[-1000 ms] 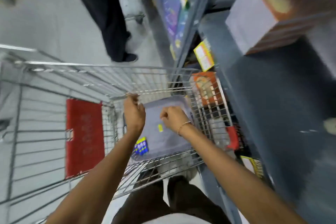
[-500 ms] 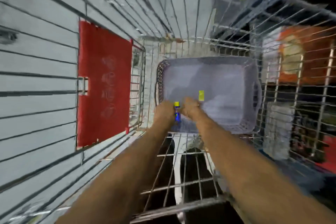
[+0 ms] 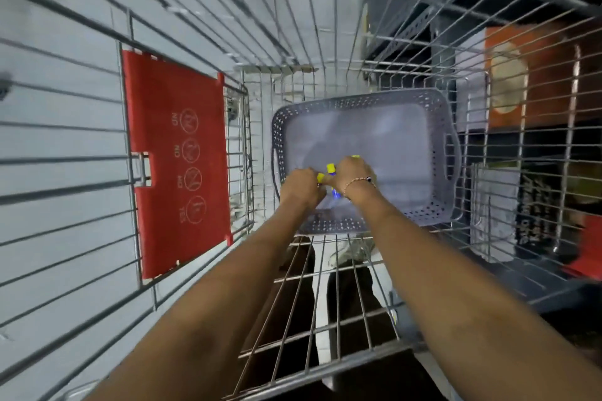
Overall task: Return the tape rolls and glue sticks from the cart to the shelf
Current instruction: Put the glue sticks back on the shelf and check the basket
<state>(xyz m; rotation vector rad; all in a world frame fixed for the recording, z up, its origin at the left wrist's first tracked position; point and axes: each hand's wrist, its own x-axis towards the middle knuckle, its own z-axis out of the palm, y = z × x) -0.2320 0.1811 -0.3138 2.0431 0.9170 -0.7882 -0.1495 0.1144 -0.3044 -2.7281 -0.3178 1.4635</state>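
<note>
Both my arms reach down into a wire shopping cart. A grey perforated plastic basket sits on the cart floor. My left hand and my right hand meet at the basket's near left corner. Between them are blue glue sticks with yellow caps, gripped by the fingers of both hands. One more yellow cap pokes out above my right hand. The rest of the basket floor looks bare, though blurred. No tape roll is visible.
A red folded child-seat flap hangs on the cart's left wall. Dark store shelving with orange and white packages stands to the right beyond the cart's wire side. Pale floor tiles show through the wires on the left.
The view has dropped from the aisle and shelf into the cart. Both hands moved from the cart's rim into the basket and closed together around the glue sticks.
</note>
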